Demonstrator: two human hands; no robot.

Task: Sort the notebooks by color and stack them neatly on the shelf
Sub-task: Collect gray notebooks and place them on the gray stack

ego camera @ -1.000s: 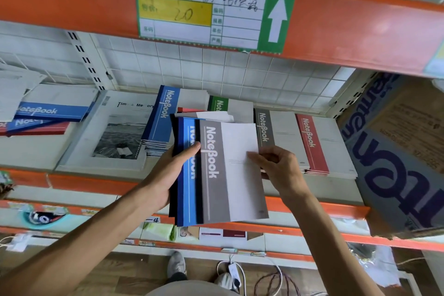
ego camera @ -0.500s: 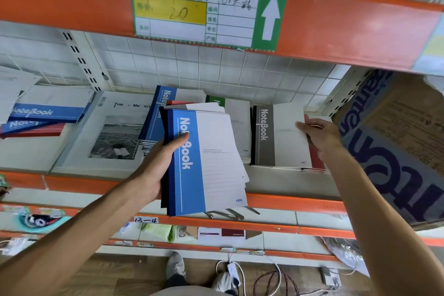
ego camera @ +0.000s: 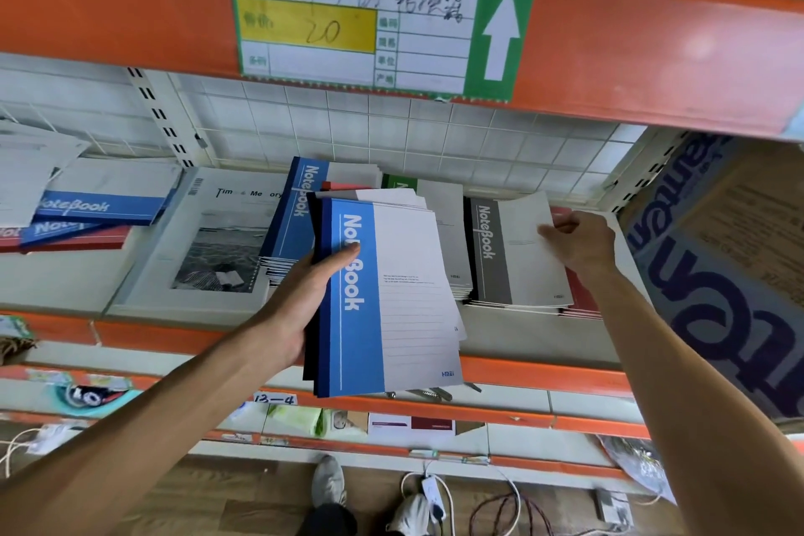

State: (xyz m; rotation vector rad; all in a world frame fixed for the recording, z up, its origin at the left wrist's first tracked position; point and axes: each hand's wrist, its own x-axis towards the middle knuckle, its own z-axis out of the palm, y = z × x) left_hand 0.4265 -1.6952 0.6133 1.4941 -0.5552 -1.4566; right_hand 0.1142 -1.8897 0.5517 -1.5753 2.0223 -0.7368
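Against my left hand point(ego camera: 300, 296) leans a fanned bundle of notebooks point(ego camera: 383, 300), thumb curled over the blue spine; thin and floppy, best gripped there. My right hand point(ego camera: 574, 246) seems to pinch the grey notebook point(ego camera: 517, 252) atop its shelf point(ego camera: 500, 331) pile

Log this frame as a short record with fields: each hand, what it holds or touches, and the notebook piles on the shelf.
left hand: grips a fanned bundle of notebooks, blue-spined notebook on top, in front of the shelf edge
right hand: fingers on the right edge of the grey-spined notebook
grey pile: grey-spined notebook tops it, red notebooks showing beneath on the right
other piles: dark blue stack; green-spined notebook behind the bundle
far left: loose blue and red notebooks
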